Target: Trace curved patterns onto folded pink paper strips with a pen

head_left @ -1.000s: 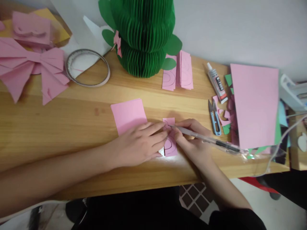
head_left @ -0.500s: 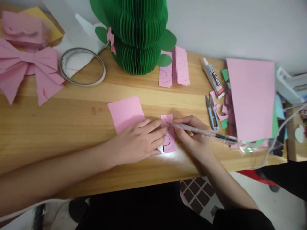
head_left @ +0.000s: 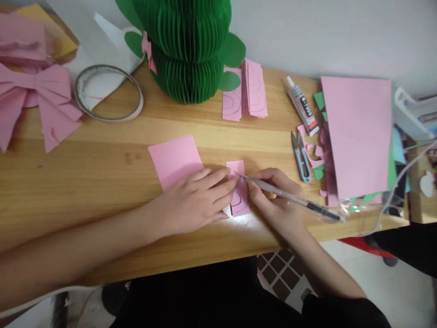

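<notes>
My left hand (head_left: 196, 198) lies flat with its fingers stretched out, the fingertips resting on the left edge of a small pink paper strip (head_left: 241, 207). Curved dark lines are drawn on that strip. A bit of something white shows under the fingers. In my right hand (head_left: 278, 198) is a clear-barrelled pen (head_left: 290, 196), pinched between thumb and fingers, its tip at the upper part of the strip. Partly beneath my left hand is a square pink paper (head_left: 175, 159).
Behind stand a green honeycomb paper piece (head_left: 191, 82) and pink marked strips (head_left: 254, 89). To the right are a glue tube (head_left: 303, 107), thread snips (head_left: 301, 157) and pink sheets (head_left: 358, 136). A tape roll (head_left: 134, 111) and pink paper bow (head_left: 36, 89) lie left.
The pen's back end has tipped slightly lower, with its tip still on the upper part of the strip. My left hand holds its place; the whole view has shifted a little.
</notes>
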